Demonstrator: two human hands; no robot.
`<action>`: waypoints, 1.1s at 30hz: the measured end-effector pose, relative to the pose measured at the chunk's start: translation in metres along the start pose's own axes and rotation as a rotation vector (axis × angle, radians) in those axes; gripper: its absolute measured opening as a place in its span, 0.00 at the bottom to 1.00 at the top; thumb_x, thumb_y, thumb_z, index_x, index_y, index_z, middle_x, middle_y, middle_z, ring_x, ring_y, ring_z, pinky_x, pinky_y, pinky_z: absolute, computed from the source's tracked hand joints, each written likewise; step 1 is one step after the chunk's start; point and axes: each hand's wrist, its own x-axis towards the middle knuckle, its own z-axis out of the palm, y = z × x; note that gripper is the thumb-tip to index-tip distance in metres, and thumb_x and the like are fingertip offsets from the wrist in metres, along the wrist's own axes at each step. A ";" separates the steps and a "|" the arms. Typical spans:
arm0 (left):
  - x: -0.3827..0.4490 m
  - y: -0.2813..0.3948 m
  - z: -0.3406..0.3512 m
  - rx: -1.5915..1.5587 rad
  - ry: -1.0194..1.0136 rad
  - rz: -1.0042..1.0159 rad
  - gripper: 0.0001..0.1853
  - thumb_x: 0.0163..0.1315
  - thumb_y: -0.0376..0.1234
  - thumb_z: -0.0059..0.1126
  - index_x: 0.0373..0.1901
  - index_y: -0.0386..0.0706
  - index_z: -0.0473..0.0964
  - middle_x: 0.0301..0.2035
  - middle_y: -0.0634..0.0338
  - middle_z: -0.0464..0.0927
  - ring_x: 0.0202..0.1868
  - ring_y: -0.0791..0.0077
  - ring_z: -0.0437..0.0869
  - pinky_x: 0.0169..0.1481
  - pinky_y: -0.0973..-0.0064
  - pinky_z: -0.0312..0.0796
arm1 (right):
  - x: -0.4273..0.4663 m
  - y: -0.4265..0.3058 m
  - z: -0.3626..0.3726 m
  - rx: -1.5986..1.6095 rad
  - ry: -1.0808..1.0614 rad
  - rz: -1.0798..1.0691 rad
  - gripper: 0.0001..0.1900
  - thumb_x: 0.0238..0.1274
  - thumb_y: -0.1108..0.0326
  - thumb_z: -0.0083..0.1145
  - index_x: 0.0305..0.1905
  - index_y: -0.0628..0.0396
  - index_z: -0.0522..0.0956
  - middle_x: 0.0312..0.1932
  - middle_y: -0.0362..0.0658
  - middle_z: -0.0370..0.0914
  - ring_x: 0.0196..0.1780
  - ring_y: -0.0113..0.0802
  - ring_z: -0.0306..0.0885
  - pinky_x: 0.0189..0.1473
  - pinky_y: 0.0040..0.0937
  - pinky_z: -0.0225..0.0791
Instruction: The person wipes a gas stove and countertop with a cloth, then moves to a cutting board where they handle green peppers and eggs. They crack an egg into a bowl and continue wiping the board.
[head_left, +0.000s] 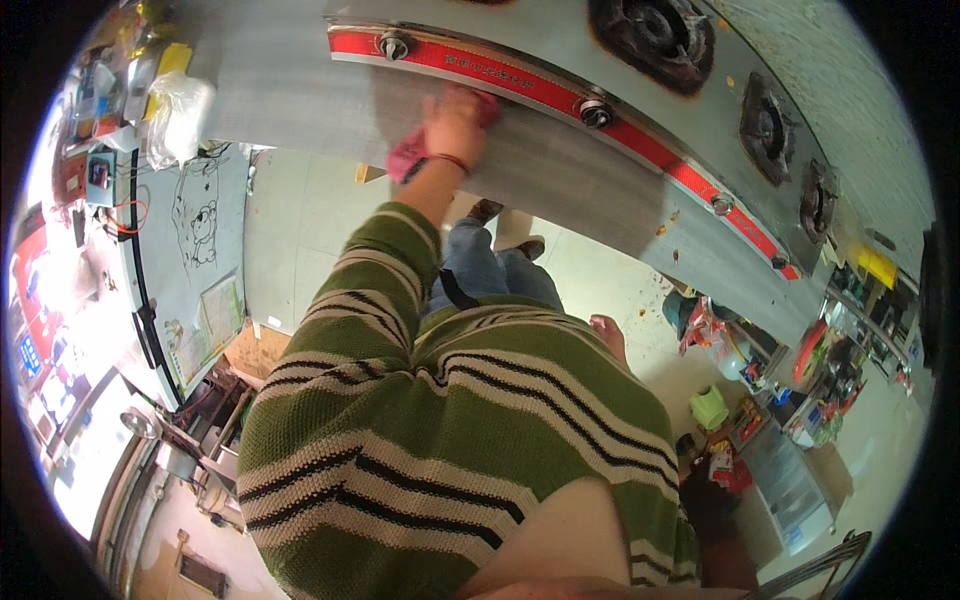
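My left hand (454, 131) lies on a pink cloth (410, 154) on the stainless steel counter (555, 157), just below the red front strip (480, 71) of a gas stove. The hand is blurred; folds of cloth show beyond its fingers and beside the wrist, which has a thin band. A stove knob (394, 46) is up and to the left of it, and another knob (596, 114) is to the right. My right hand (609, 334) hangs low beside my body, mostly hidden by the green striped sweater; whether it holds anything cannot be seen.
Blackened burners (660, 34) sit on the stove top. A white plastic bag (180, 112) and other items crowd the counter's left end. A pale cabinet or fridge (195, 247) with a bear drawing stands at left. Low at right are a green bin (709, 407) and assorted packets.
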 end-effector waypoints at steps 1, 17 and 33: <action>-0.012 0.019 0.012 0.088 0.011 0.094 0.26 0.53 0.38 0.50 0.57 0.45 0.67 0.59 0.57 0.67 0.65 0.68 0.61 0.70 0.54 0.42 | 0.001 -0.007 0.001 -0.082 -0.017 -0.035 0.14 0.62 0.62 0.51 0.47 0.58 0.76 0.40 0.45 0.79 0.44 0.34 0.77 0.46 0.30 0.68; -0.031 0.005 0.026 -0.091 0.292 0.038 0.31 0.45 0.36 0.54 0.56 0.41 0.66 0.57 0.52 0.68 0.62 0.60 0.64 0.69 0.53 0.46 | -0.037 0.077 0.028 -0.003 0.138 0.155 0.14 0.56 0.62 0.49 0.44 0.55 0.78 0.38 0.48 0.80 0.42 0.40 0.79 0.45 0.32 0.70; -0.095 0.426 0.090 -0.238 0.248 0.325 0.30 0.47 0.36 0.51 0.56 0.38 0.65 0.56 0.51 0.69 0.62 0.58 0.65 0.70 0.55 0.46 | -0.050 0.277 -0.094 0.359 0.180 0.268 0.16 0.58 0.59 0.51 0.45 0.58 0.77 0.39 0.49 0.79 0.44 0.41 0.77 0.47 0.33 0.68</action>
